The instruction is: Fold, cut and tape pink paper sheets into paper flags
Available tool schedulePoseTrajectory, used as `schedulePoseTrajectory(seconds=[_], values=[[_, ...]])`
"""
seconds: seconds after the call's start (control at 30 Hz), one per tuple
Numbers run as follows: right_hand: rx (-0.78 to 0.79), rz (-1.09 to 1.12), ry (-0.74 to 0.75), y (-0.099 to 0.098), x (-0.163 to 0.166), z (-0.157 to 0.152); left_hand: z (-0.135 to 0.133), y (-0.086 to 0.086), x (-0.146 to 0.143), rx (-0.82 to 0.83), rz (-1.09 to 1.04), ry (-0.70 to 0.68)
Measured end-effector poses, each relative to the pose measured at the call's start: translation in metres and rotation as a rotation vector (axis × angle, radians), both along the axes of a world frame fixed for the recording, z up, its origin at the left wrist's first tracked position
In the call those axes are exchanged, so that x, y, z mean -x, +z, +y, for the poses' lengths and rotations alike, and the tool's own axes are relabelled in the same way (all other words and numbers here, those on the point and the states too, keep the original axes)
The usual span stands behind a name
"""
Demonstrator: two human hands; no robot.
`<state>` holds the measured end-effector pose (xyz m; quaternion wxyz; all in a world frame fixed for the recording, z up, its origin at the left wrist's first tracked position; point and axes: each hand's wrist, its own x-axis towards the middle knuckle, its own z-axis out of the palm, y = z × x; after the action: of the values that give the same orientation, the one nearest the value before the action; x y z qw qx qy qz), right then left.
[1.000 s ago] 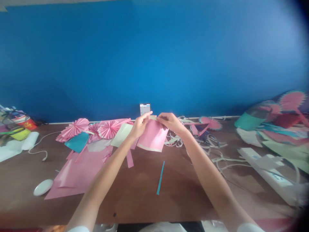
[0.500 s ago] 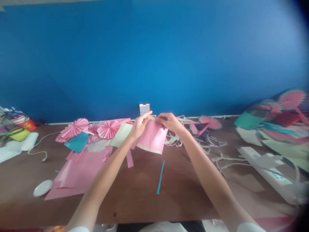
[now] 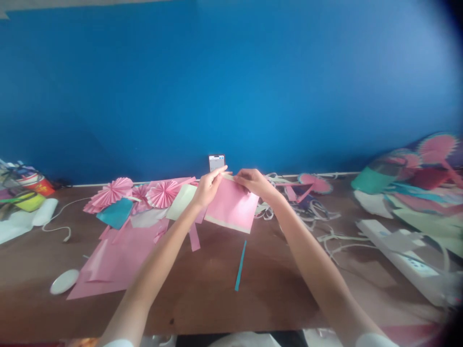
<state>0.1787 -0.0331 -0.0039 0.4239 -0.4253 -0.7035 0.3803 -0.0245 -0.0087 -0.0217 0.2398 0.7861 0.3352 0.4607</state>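
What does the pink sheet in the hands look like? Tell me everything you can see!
The pink sheet looks like thin, slightly shiny paper, roughly four-sided, with a narrow pale border along its bottom edge and a pale strip at the top. The left hand and right hand hold it near the top, so it slopes down toward the person. It's beyond the blue strip. I can't tell whether its bottom touches the table.
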Motion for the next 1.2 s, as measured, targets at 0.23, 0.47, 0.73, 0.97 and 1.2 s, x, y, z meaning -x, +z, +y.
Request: schedulePoseTrajectory(seconds=[0.23,0.47,0.73,0.97,1.2], values=[[0.018,-0.062,-0.024,0.005,-0.01,-0.002,0.007,0.011,0.018,-0.033,-0.046,0.061],[0.05,-0.101,-0.026,0.001,-0.019,0.004,0.007,0.025,0.034,-0.046,-0.063,0.101],[0.185,-0.092,-0.13,-0.004,-0.019,0.006,0.009,0.03,0.041,-0.065,-0.027,0.088],[0.317,0.211,0.028,-0.023,-0.019,0.02,0.005,0.034,0.041,-0.081,-0.031,0.109],[0.23,0.2,0.005,-0.02,-0.014,0.018,0.006,0.037,0.045,-0.087,-0.058,0.096]])
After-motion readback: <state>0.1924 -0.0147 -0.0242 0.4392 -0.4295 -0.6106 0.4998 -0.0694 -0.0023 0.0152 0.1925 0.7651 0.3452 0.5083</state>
